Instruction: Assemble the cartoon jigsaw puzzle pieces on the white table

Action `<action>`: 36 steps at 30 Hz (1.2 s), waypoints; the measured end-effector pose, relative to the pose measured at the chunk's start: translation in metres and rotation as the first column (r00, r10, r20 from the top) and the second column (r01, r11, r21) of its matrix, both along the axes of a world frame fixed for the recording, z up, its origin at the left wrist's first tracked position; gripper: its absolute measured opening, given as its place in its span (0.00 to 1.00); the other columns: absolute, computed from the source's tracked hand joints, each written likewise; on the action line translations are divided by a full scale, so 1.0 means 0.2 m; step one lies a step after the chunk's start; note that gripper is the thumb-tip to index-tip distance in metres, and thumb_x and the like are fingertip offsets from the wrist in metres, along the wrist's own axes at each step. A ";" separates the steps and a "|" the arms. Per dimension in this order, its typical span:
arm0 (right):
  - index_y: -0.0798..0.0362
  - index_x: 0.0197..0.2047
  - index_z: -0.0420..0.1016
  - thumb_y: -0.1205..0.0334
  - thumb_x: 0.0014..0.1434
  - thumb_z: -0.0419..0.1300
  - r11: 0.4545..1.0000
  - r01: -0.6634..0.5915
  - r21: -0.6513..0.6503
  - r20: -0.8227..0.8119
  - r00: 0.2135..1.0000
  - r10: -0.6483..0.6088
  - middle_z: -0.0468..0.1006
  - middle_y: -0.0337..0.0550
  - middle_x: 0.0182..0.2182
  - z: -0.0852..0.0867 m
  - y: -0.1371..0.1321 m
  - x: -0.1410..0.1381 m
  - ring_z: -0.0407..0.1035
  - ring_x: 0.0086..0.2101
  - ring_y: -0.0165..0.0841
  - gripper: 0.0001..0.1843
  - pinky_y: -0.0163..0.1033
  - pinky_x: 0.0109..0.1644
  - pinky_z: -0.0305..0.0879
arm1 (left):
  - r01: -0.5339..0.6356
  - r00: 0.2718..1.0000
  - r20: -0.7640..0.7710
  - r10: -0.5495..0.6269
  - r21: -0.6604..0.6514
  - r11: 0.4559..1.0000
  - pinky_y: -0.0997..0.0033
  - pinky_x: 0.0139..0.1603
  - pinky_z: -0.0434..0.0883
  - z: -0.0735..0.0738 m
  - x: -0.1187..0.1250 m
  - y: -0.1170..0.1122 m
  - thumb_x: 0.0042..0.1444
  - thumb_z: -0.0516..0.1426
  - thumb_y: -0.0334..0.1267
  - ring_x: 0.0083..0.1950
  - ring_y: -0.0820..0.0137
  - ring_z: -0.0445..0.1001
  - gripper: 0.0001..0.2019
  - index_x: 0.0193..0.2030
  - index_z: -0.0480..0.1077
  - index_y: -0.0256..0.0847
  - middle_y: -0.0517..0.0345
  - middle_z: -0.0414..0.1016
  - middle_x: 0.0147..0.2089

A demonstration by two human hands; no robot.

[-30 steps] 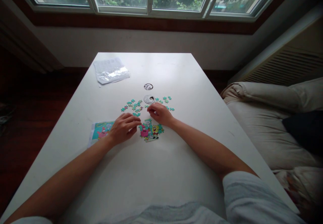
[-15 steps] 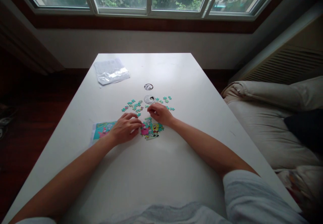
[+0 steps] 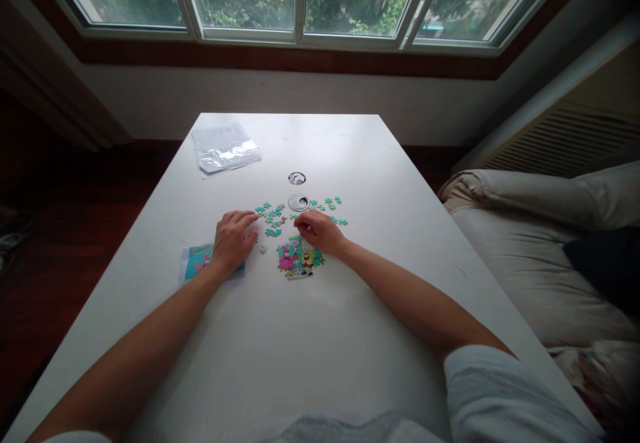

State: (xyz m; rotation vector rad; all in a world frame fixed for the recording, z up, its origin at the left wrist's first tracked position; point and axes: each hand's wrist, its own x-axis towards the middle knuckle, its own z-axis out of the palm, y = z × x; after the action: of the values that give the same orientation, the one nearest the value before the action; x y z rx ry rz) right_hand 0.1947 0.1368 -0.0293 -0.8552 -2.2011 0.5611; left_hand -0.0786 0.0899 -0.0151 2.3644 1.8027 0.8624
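A partly joined jigsaw puzzle (image 3: 299, 260) with cartoon figures lies on the white table in front of me. Loose green puzzle pieces (image 3: 274, 216) are scattered behind it. To the puzzle's left, my left hand (image 3: 233, 240) has its fingers extended toward those pieces, with nothing seen in it. It partly covers a colourful picture sheet (image 3: 195, 263) in a clear sleeve. My right hand (image 3: 320, 232) hovers just above the puzzle's upper right, thumb and fingers curled together. Whatever may be between those fingertips is hidden. A single pale piece (image 3: 263, 250) sits between my left hand and the puzzle.
Two round, flat discs (image 3: 299, 202) rest behind the pieces, one beyond the other. A clear plastic bag with papers (image 3: 226, 148) lies at the table's far left. A beige sofa (image 3: 530, 256) stands along the right side, and a window is beyond the table.
My left hand has moved left, away from the puzzle's edge to beside the loose pieces. My right hand stays near the puzzle's top. The view has shifted slightly.
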 end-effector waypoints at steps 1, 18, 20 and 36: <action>0.51 0.39 0.75 0.74 0.56 0.57 1.000 -0.004 0.005 0.002 1.000 0.004 0.75 0.40 0.32 0.00 0.00 0.00 0.67 0.35 0.33 0.11 0.37 0.41 0.63 | -0.011 1.000 -0.012 0.011 -0.004 1.000 0.50 0.63 0.63 -0.01 -0.01 0.01 0.64 0.55 0.37 0.60 0.56 0.69 0.13 0.53 0.76 0.45 0.53 0.77 0.58; 0.49 0.50 0.77 0.64 0.67 0.58 0.983 0.066 0.171 0.200 0.975 -0.100 0.76 0.48 0.46 0.01 -0.03 -0.05 0.65 0.49 0.43 0.11 0.50 0.56 0.63 | 0.333 0.904 -0.247 -0.349 -0.105 0.937 0.43 0.77 0.46 -0.02 0.14 -0.07 0.70 0.52 0.48 0.78 0.52 0.47 0.27 0.73 0.58 0.46 0.55 0.58 0.75; 0.49 0.50 0.78 0.64 0.66 0.58 0.984 0.080 0.161 0.202 0.973 -0.112 0.76 0.48 0.46 0.01 -0.02 -0.05 0.65 0.50 0.43 0.11 0.50 0.56 0.63 | 0.342 0.900 -0.238 -0.365 -0.131 0.930 0.42 0.77 0.45 -0.02 0.14 -0.07 0.70 0.51 0.49 0.78 0.52 0.48 0.27 0.73 0.58 0.47 0.55 0.58 0.75; 0.46 0.48 0.82 0.63 0.68 0.59 0.984 0.067 0.165 0.284 0.952 -0.113 0.76 0.48 0.45 0.00 0.00 -0.04 0.63 0.48 0.41 0.11 0.47 0.54 0.60 | 0.388 0.920 -0.037 -0.389 -0.036 0.921 0.48 0.70 0.63 -0.03 0.11 -0.04 0.69 0.53 0.38 0.69 0.59 0.64 0.14 0.57 0.75 0.48 0.57 0.74 0.63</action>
State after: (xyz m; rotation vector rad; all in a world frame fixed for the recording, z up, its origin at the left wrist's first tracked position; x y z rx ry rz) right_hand 0.1866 0.1366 -0.0294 -1.0023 -2.4182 0.2261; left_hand -0.0573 0.0813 -0.0204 2.6063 1.2692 0.7303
